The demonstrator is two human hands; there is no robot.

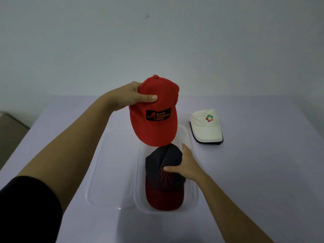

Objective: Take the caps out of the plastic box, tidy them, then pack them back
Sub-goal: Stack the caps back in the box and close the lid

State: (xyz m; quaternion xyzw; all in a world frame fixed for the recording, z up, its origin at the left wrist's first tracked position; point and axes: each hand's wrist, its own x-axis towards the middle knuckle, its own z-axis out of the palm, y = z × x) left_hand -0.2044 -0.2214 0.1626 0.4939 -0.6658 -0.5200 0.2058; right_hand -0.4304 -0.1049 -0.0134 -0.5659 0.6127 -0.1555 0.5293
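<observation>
Your black sleeve (29,204) fills the near left corner; beyond it the lilac table (263,155) carries everything; the clear plastic box (138,190) sits mid-table, a clear lid (108,163) lying flat just beside it on your left; your left hand (128,97) grips the red cap (154,120) by its crown, thumb on the front panel, holding it in the air over the box's far end, brim downward; your right hand (185,165) clasps the crown of the dark cap (163,190), which lies inside the box; the white cap (206,127) rests on the table near the box's far right corner.
</observation>
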